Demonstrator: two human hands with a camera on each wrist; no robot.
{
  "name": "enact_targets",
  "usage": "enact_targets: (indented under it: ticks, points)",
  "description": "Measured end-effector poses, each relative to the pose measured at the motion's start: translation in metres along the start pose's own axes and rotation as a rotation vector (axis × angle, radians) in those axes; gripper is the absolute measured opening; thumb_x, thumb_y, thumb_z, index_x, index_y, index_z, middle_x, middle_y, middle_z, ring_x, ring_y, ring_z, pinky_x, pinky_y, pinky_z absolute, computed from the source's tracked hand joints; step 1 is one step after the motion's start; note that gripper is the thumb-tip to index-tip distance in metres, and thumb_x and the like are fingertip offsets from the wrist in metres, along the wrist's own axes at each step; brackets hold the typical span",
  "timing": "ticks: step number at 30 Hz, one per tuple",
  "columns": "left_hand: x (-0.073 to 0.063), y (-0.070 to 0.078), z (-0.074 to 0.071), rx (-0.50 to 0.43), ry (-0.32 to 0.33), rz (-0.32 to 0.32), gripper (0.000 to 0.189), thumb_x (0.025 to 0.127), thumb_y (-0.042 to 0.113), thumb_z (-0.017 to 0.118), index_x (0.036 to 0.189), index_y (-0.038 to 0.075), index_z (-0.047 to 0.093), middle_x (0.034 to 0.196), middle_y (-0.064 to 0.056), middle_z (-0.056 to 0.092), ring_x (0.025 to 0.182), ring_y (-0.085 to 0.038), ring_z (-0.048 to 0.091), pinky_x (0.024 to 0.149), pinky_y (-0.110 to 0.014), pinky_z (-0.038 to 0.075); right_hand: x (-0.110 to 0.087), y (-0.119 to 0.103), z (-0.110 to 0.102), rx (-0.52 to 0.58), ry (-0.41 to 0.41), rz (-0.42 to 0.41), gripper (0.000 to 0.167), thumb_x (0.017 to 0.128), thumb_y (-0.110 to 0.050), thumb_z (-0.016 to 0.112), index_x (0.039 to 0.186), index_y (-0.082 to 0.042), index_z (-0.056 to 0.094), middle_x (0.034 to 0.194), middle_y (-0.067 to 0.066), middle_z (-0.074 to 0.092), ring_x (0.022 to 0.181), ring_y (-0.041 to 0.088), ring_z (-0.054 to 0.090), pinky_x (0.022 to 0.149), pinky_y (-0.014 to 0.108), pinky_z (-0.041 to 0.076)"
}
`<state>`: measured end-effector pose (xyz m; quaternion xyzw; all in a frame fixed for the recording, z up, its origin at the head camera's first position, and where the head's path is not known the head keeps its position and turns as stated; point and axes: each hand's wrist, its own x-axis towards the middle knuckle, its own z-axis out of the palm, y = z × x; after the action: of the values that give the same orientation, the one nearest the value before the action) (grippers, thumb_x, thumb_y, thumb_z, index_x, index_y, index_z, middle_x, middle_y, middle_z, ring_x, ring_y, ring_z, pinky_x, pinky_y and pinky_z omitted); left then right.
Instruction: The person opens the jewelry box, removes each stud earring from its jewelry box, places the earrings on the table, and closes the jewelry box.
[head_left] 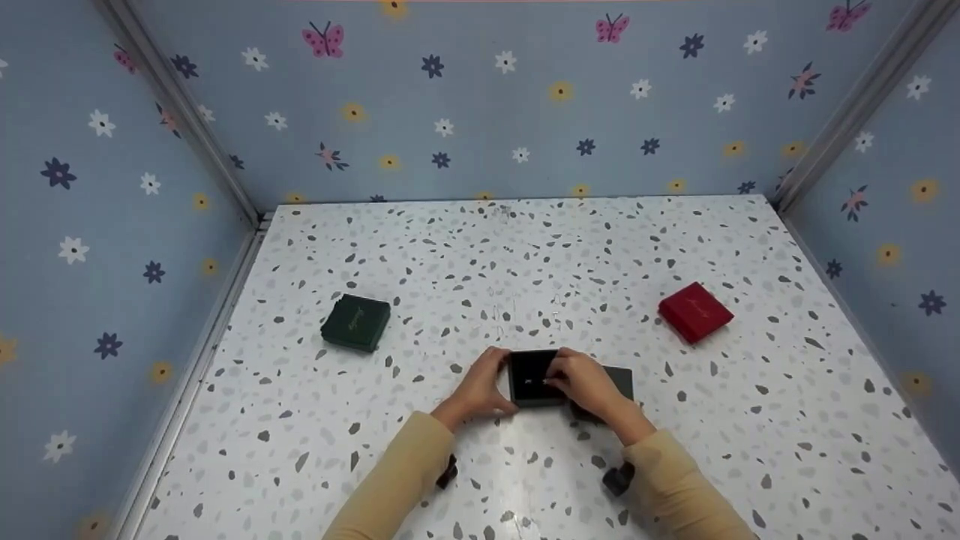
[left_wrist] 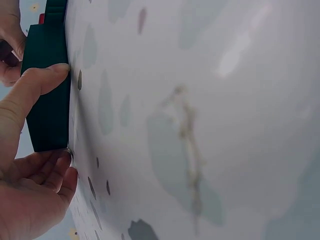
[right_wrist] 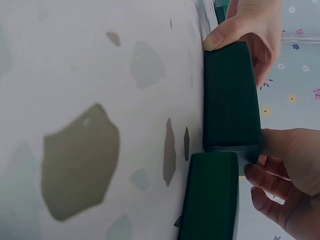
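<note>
A dark green jewelry box lies open on the table, its inside black. My left hand grips its left end, thumb on the near side and fingers round the far side. A small shiny piece sits on the black lining. My right hand reaches in from the right with curled fingers and seems to pinch a second tiny shiny piece at its fingertips; the fingers partly hide it. The dark green lid rests beside the box's right end, under the right hand.
A closed green box stands to the left and a red box to the right. Several thin, clear or silvery bits lie behind the open box. Flowered panels border the table at the back and sides.
</note>
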<state>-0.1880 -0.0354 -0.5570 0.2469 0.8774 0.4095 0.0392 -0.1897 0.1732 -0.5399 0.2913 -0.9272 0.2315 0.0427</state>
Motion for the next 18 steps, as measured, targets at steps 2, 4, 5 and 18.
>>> enact_targets:
  ticks: [2,4,5,18]
  points:
    - [-0.0003,0.0002,0.0000,0.002,0.002,0.000,0.083,0.046,0.011,0.084,0.117,-0.003,0.044,0.106,-0.010,0.047,0.097,-0.022,0.047,0.091,-0.032,0.037,-0.0003,-0.0002,0.0004,-0.007,-0.001,0.005,0.003,0.073,-0.009,0.070,0.074,-0.009,0.067,0.078,-0.002,0.055,0.072,0.015,0.056,0.067,0.028,0.048]
    - [-0.0007,0.0005,0.0000,0.001,0.004,-0.003,0.083,0.046,0.011,0.084,0.117,-0.004,0.043,0.106,-0.010,0.047,0.097,-0.023,0.047,0.091,-0.032,0.037,-0.0005,-0.0006,0.0005,-0.007,-0.003,0.010,0.003,0.073,-0.009,0.070,0.074,-0.009,0.067,0.078,-0.001,0.055,0.072,0.015,0.056,0.068,0.029,0.048]
    - [-0.0008,0.0007,0.0000,-0.001,0.007,0.000,0.083,0.046,0.011,0.084,0.117,-0.004,0.043,0.105,-0.010,0.047,0.097,-0.023,0.047,0.091,-0.032,0.037,-0.0006,-0.0007,0.0005,-0.007,-0.002,0.012,0.003,0.073,-0.009,0.070,0.074,-0.010,0.067,0.078,-0.001,0.055,0.072,0.015,0.056,0.068,0.029,0.048]
    - [-0.0009,0.0011,0.0002,-0.018,0.012,-0.005,0.084,0.045,0.010,0.084,0.117,-0.004,0.043,0.105,-0.011,0.047,0.097,-0.023,0.047,0.091,-0.033,0.038,-0.0009,-0.0009,0.0010,-0.035,0.011,-0.006,0.006,0.075,-0.011,0.069,0.077,-0.006,0.068,0.081,0.001,0.060,0.076,0.017,0.059,0.071,0.030,0.048]
